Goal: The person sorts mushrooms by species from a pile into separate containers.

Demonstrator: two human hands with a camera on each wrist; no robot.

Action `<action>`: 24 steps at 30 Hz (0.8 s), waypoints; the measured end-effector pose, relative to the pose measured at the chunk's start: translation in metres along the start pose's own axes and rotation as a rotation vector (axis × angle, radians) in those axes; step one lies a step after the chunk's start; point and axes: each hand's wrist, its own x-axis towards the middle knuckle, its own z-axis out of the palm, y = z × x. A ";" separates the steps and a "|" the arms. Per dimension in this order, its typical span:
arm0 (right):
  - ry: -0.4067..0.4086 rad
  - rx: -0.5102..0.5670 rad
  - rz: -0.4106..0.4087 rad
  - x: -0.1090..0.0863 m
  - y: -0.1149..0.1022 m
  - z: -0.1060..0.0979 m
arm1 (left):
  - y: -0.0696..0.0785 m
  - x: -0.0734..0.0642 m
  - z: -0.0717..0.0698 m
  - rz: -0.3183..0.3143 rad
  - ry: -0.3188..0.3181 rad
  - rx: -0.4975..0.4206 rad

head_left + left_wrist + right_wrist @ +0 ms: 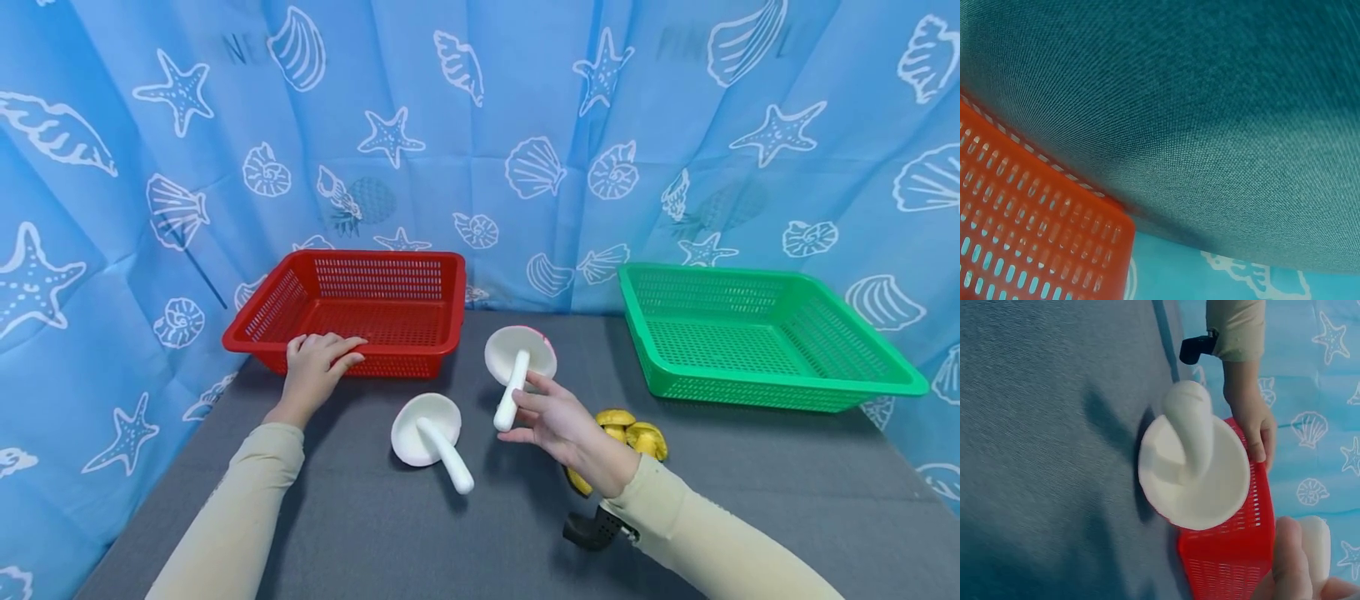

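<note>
In the head view, my right hand (pixel 558 421) holds the white stem of a toy mushroom (pixel 519 354), its pink-edged cap facing away. The right wrist view shows that stem (pixel 1315 550) between the fingers and thumb. A second white mushroom (pixel 426 429) lies to the left on the grey table, cap down and stem slanting toward me. Its pale underside (pixel 1210 494) fills the middle of the right wrist view. My left hand (pixel 313 371) grips the front rim of a red plastic basket (pixel 450 337), fingers over the edge.
A green basket (pixel 750 387) stands at the back right. Several yellow mushrooms (pixel 647 439) lie beside my right wrist, partly hidden by it. A blue curtain (pixel 480 125) with shell prints hangs behind the grey table (pixel 390 550). A black wrist device (pixel 592 529) sits under the right cuff.
</note>
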 end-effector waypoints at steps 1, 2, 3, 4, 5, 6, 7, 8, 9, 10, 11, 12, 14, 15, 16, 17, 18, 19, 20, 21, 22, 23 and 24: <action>0.000 -0.006 -0.004 0.001 -0.002 0.001 | 0.000 0.000 0.000 -0.001 -0.001 0.000; 0.001 -0.011 -0.006 0.001 -0.004 0.003 | 0.000 0.000 0.000 -0.003 -0.002 -0.002; 0.002 -0.016 -0.007 0.002 -0.006 0.005 | 0.000 0.000 0.000 -0.003 -0.003 -0.003; 0.000 -0.023 -0.009 0.003 -0.008 0.006 | 0.000 0.000 0.000 -0.004 -0.004 -0.002; -0.001 -0.026 -0.012 0.004 -0.010 0.008 | 0.000 0.000 0.000 -0.006 -0.006 -0.003; -0.003 -0.030 -0.014 0.005 -0.012 0.010 | 0.000 0.000 0.000 -0.007 -0.007 -0.003; -0.003 -0.035 -0.016 0.006 -0.013 0.011 | -0.001 0.000 0.000 -0.009 -0.007 -0.002; -0.004 -0.038 -0.015 0.008 -0.015 0.013 | -0.001 0.000 0.000 -0.011 -0.007 -0.001; -0.005 -0.039 -0.016 0.009 -0.016 0.015 | -0.001 0.000 0.000 -0.014 -0.007 -0.001; -0.008 -0.042 -0.020 0.010 -0.018 0.016 | -0.001 0.000 0.000 -0.017 -0.007 -0.001; -0.007 -0.041 -0.022 0.012 -0.019 0.018 | -0.001 0.000 0.001 -0.018 -0.006 -0.001; -0.006 -0.043 -0.024 0.013 -0.020 0.019 | -0.001 0.000 0.001 -0.018 -0.004 0.000; -0.003 -0.042 -0.031 0.016 -0.022 0.023 | -0.001 0.000 0.001 -0.015 0.003 0.001; -0.001 -0.043 -0.034 0.018 -0.024 0.025 | -0.001 0.000 0.001 -0.010 0.009 0.003; -0.001 -0.043 -0.038 0.019 -0.025 0.026 | -0.001 0.000 0.001 -0.003 0.015 0.006; 0.004 -0.041 -0.039 0.020 -0.026 0.028 | -0.001 -0.001 0.001 0.005 0.022 0.011; 0.006 -0.043 -0.041 0.022 -0.027 0.030 | -0.001 -0.001 0.001 0.012 0.028 0.015; 0.011 -0.042 -0.041 0.023 -0.028 0.031 | -0.001 -0.001 0.001 0.017 0.031 0.018; 0.010 -0.045 -0.044 0.025 -0.029 0.033 | -0.001 -0.001 0.001 0.022 0.033 0.022; 0.014 -0.048 -0.046 0.026 -0.030 0.034 | -0.001 -0.001 0.001 0.024 0.033 0.023; 0.016 -0.049 -0.047 0.027 -0.031 0.035 | 0.000 -0.001 0.001 0.024 0.031 0.024; 0.019 -0.052 -0.050 0.029 -0.032 0.037 | 0.000 -0.001 0.000 0.022 0.027 0.023; 0.019 -0.053 -0.052 0.030 -0.033 0.038 | 0.000 -0.001 0.000 0.018 0.023 0.021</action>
